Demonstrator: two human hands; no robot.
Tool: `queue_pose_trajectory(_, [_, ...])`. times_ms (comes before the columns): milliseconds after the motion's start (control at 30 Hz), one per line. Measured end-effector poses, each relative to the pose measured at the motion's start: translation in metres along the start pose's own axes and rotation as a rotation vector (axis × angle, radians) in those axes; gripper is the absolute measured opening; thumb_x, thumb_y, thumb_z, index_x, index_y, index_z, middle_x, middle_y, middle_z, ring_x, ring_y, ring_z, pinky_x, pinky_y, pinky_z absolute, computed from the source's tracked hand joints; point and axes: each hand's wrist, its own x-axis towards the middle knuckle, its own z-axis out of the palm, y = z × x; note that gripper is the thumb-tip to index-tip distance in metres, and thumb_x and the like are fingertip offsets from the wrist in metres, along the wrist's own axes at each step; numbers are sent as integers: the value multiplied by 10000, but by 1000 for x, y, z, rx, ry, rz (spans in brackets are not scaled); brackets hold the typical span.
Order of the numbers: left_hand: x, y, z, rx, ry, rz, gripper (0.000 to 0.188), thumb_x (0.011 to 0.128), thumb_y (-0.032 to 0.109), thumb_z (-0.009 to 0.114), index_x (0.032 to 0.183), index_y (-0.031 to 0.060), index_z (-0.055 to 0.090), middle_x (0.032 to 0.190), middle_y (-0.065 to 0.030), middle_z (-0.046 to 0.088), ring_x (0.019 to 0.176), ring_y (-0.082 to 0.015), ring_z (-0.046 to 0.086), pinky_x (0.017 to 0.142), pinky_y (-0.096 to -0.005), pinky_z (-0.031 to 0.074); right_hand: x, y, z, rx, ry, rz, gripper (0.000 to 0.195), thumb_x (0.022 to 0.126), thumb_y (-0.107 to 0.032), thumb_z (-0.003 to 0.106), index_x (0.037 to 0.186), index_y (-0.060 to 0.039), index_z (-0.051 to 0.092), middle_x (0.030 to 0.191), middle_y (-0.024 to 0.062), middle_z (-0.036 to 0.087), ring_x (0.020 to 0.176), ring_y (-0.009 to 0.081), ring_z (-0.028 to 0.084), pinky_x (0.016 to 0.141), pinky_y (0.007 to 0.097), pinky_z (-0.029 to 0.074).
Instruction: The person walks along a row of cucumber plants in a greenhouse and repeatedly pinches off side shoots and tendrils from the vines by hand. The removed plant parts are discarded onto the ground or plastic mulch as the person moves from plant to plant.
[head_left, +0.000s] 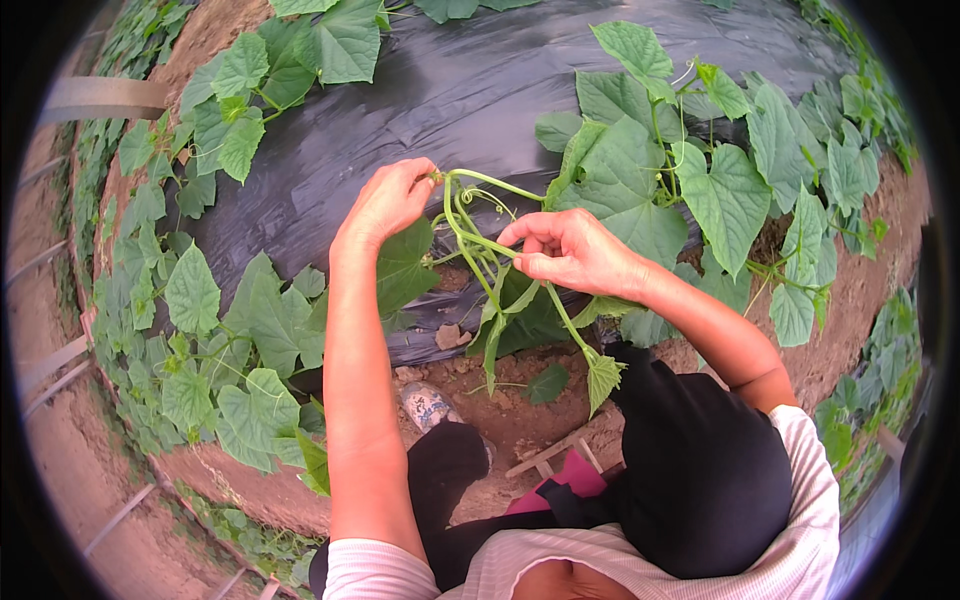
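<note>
A cucumber plant's green stem (469, 236) curves between my two hands, with coiled tendrils and leaf stalks around it. My left hand (394, 196) pinches the plant's upper tip between thumb and fingertips. Lower and to the right, my right hand (574, 251) has its thumb and finger at a side stalk that runs down from the stem. A young leaf (602, 379) hangs below that hand, and a large leaf (626, 184) spreads behind it. The plant's base is partly hidden by leaves.
Black plastic mulch film (465, 90) covers the raised bed. More cucumber plants (259, 322) grow to the left and right. Below the bed are bare soil, my shoe (429, 405) and a small wooden frame (551, 454) near my legs. A curved metal bar (112, 97) stands at upper left.
</note>
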Motion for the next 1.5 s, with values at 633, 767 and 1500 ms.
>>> queue_pose_trajectory(633, [38, -37, 53, -595, -259, -320, 170, 864, 59, 616, 1008, -13, 670, 764, -24, 652, 643, -87, 587, 627, -227, 497, -5, -7, 1, -224, -97, -110, 291, 780, -138, 611, 1022, 23, 620, 621, 93, 604, 516, 201, 572, 547, 335, 458])
queue_pose_trajectory(767, [39, -45, 65, -637, -117, -461, 123, 857, 18, 562, 935, -11, 653, 755, -42, 645, 624, -104, 590, 597, -249, 503, -5, -7, 2, -204, -78, -111, 287, 779, -143, 616, 1014, 22, 618, 630, 95, 611, 535, 211, 588, 563, 341, 468])
queue_pose_trajectory(1500, [29, -22, 75, -47, 6, -116, 179, 779, 128, 529, 703, -25, 581, 576, -88, 539, 542, -132, 464, 521, -311, 403, -7, -8, 6, -189, 57, -65, 283, 797, -170, 615, 1018, 7, 618, 674, 106, 629, 580, 233, 603, 583, 349, 473])
